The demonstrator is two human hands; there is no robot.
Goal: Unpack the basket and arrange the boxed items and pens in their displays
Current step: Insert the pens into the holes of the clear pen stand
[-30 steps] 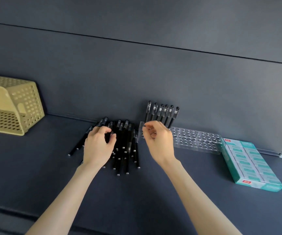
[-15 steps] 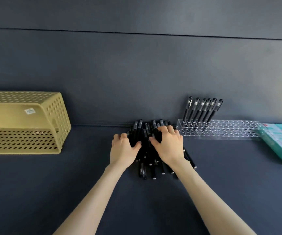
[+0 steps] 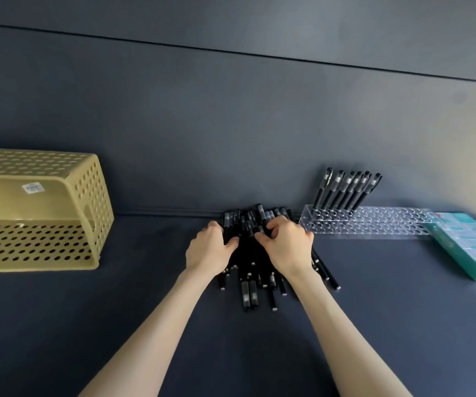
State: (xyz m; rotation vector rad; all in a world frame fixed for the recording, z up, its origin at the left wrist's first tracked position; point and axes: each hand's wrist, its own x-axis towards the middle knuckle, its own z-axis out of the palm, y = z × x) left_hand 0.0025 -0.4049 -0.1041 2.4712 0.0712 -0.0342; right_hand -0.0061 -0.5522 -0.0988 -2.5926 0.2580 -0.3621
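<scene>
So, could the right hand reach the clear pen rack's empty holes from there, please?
Probably yes: the clear pen rack sits just right of the right hand with nothing between; the standing pens fill only its back left holes.

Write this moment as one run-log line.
left hand: grips pens | right hand: grips pens | holder: partly filled | basket: on its side

Both forearms extended forward. Left hand, right hand side by side, fingers curled round pens.

Left hand, right hand gripping pens (loose pile)
</scene>
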